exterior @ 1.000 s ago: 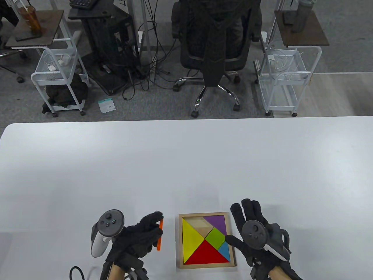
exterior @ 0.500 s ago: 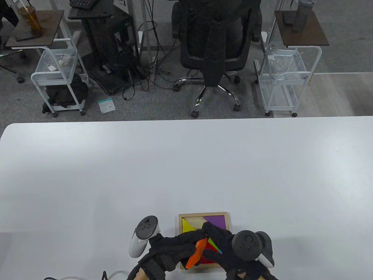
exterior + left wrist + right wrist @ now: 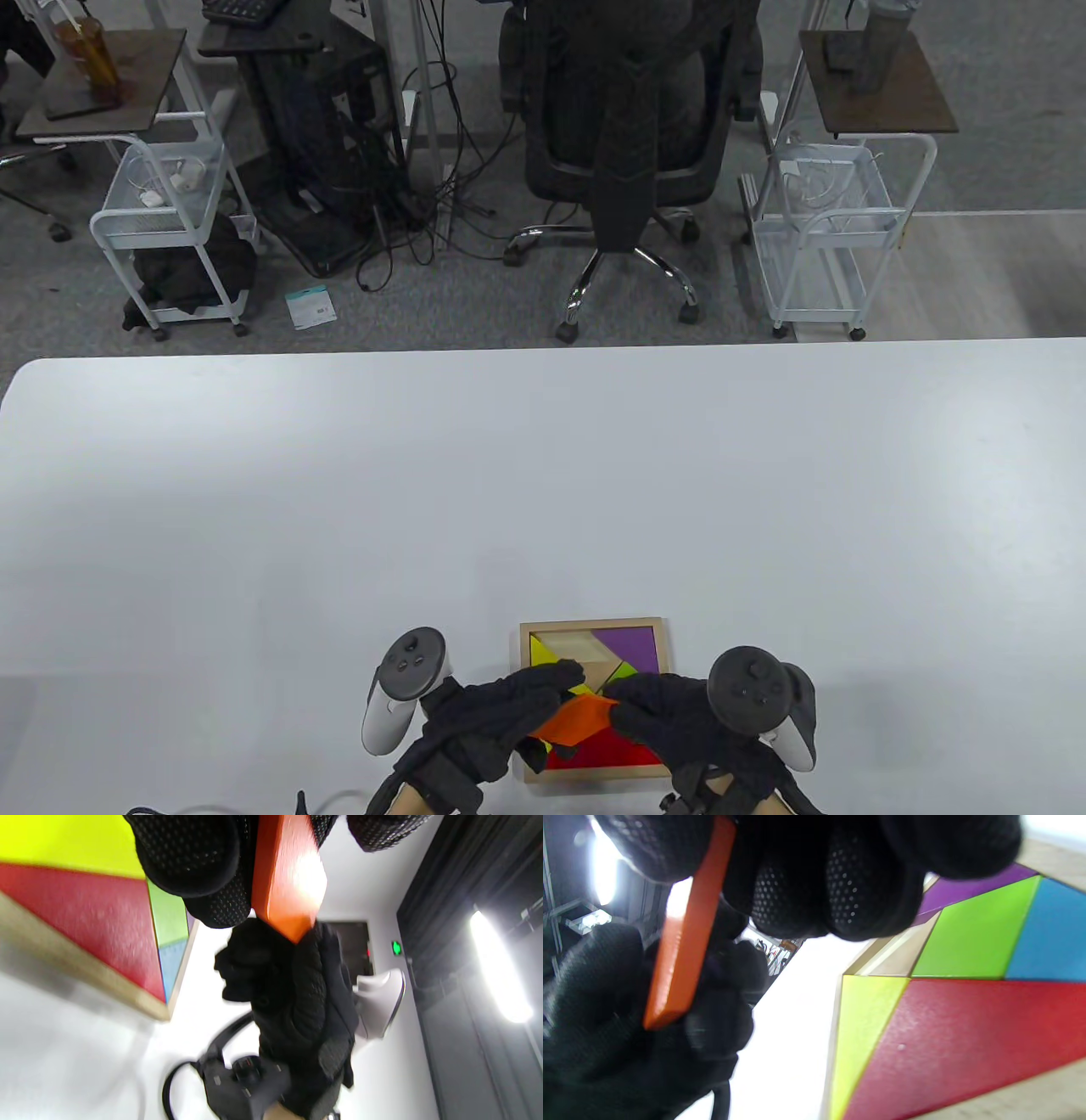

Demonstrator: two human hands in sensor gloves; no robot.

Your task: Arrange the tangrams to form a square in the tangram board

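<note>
The wooden tangram board (image 3: 594,624) lies near the table's front edge. In it sit yellow (image 3: 541,652), purple (image 3: 632,647), green (image 3: 967,942), blue (image 3: 1052,942) and red (image 3: 607,749) pieces. A bare wooden slot (image 3: 585,649) shows at the board's far side. An orange piece (image 3: 573,720) hangs tilted just above the board's middle. My left hand (image 3: 543,692) pinches its left end and my right hand (image 3: 645,700) pinches its right end. In the wrist views the orange piece (image 3: 288,878) (image 3: 683,942) sits between gloved fingertips (image 3: 191,857) (image 3: 840,878). The hands hide much of the board.
The white table (image 3: 543,475) stretches far and wide around the board. A cable (image 3: 339,798) runs by my left wrist at the front edge. Beyond the far edge stand an office chair (image 3: 628,127) and two white carts (image 3: 170,221) (image 3: 836,221).
My left hand carried the orange piece rightwards from beside the board to above it. My right hand moved left from the board's right edge and took hold of the piece, which turned flatter.
</note>
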